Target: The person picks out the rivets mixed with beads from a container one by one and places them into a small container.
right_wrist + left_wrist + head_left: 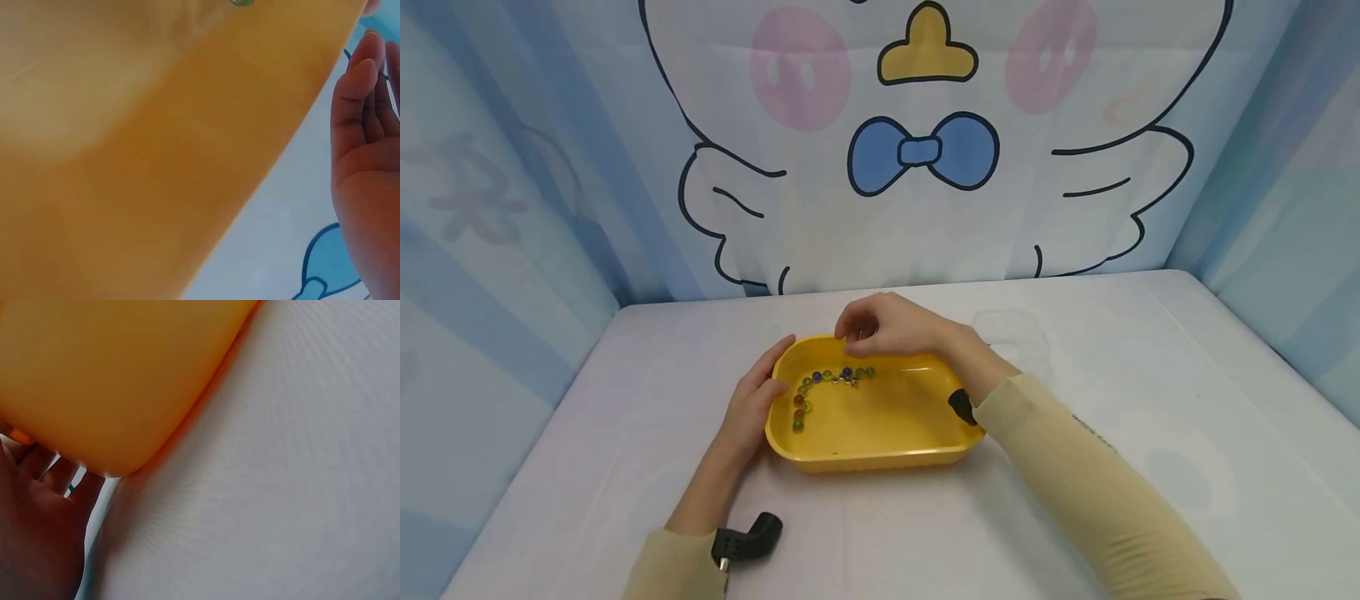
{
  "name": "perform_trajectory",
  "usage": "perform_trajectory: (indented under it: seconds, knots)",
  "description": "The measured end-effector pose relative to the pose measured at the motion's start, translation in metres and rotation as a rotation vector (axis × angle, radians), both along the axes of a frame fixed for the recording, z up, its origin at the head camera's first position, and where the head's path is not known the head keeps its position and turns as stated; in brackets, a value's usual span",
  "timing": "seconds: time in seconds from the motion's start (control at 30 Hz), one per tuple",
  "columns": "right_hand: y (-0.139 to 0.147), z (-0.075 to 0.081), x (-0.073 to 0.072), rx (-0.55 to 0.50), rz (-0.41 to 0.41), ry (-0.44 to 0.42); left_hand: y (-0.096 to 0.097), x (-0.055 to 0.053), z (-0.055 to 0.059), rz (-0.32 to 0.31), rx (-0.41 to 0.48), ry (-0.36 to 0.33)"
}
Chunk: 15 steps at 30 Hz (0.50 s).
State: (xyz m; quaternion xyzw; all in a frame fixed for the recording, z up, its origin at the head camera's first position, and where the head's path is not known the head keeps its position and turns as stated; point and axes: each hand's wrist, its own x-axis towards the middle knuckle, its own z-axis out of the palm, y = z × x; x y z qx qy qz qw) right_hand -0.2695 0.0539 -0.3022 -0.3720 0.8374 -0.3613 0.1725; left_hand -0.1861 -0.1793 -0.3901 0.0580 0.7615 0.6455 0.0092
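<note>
A yellow plastic tray point(895, 417) stands on the table; its outer wall point(112, 381) fills much of the left wrist view. My left hand point(755, 406) grips its left end, thumb at the rim and fingers along the outside. Small glass marbles point(798, 413) in green, red and blue lie in a curved row at the tray's left and far side. Beside them are a few tiny shiny pieces point(853, 382), too small to name. Over the far rim hangs my right hand point(895, 325), its fingers loosely bent. Nothing shows between thumb and fingers in the right wrist view.
A clear plastic container point(1013, 313) lies on the white-covered table point(587, 467) behind my right forearm. A printed cloth backdrop point(925, 233) rises at the table's far edge, with more cloth at both sides.
</note>
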Motion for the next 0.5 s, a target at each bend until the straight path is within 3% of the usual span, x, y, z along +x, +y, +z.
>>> perform_trajectory:
  seconds: [0.5]
  knots:
    - [-0.008,-0.013,0.002,0.099,0.028,-0.016,-0.001,0.000,-0.001,-0.006,-0.005,0.005]
